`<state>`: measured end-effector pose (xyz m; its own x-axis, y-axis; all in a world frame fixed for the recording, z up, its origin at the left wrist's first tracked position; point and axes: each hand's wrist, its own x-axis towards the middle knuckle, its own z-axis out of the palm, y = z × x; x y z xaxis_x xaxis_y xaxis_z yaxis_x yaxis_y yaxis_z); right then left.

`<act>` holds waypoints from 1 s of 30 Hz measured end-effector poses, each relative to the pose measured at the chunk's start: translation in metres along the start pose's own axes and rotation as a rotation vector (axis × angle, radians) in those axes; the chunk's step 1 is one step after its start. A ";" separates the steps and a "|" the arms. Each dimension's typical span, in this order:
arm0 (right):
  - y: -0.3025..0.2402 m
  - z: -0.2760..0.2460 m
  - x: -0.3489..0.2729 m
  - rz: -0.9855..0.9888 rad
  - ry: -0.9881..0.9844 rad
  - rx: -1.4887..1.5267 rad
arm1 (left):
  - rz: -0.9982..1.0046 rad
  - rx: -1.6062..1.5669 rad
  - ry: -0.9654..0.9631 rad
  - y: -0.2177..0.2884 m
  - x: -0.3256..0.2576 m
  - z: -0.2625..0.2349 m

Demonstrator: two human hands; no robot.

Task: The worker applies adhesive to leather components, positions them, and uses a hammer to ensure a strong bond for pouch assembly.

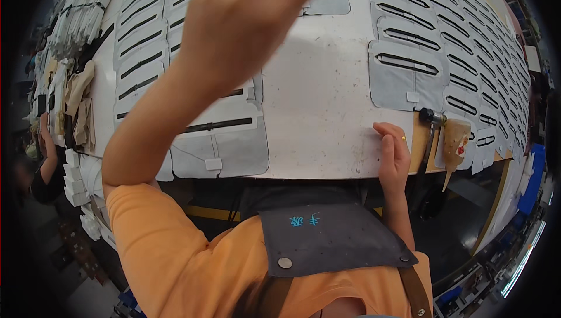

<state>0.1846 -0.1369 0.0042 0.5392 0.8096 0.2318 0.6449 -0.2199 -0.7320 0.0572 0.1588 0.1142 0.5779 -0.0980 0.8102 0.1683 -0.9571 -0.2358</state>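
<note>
My left hand (245, 23) is raised over the table, its fingertips cut off by the top edge. Its fingers are closed, and a small dark, thin part shows by them, too little to name. Beyond the fingertips a pale grey piece (330, 4) lies on the table. At the table's near edge rests my right hand (394, 151), loosely curled, thumb and forefinger apart, holding nothing. Right of it are a hammer-like tool with a black head (429, 116) and a squeeze bottle (456, 143) of yellowish liquid, nozzle toward me.
Overlapping grey pieces with black-edged slots cover the left (216, 148) and right (403, 78) of the white table (315, 102). Bundled white strips (85, 14) and tan cloth (80, 93) lie far left. Another person's arm (48, 143) shows at the left edge.
</note>
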 end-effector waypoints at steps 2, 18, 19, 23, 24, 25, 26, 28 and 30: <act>-0.013 -0.002 0.002 0.363 -0.079 0.751 | -0.023 -0.082 -0.315 0.078 -0.017 -0.050; 0.004 0.016 0.027 0.348 -0.131 0.403 | -0.510 -0.735 -0.556 0.183 -0.090 -0.004; 0.005 0.015 0.027 0.350 -0.182 0.392 | -0.508 -0.744 -0.557 0.185 -0.090 -0.003; -0.008 0.003 0.020 0.484 -0.190 0.522 | -0.471 -0.753 -0.544 0.194 -0.092 0.003; -0.012 0.000 0.020 0.552 -0.199 0.538 | -0.455 -0.753 -0.543 0.194 -0.092 0.004; -0.014 -0.001 0.020 0.619 -0.207 0.555 | -0.456 -0.761 -0.545 0.195 -0.093 0.005; -0.014 0.000 0.020 0.627 -0.202 0.553 | -0.418 -0.719 -0.540 0.196 -0.093 0.005; -0.011 0.000 0.022 0.659 -0.201 0.740 | -0.379 -0.683 -0.536 0.197 -0.093 0.006; -0.008 -0.001 0.023 0.669 -0.189 0.798 | -0.385 -0.684 -0.531 0.198 -0.091 0.008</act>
<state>0.1926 -0.1168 0.0155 0.5158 0.7425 -0.4273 -0.3319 -0.2867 -0.8987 0.0449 -0.0196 -0.0105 0.8964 0.2334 0.3769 0.0159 -0.8665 0.4989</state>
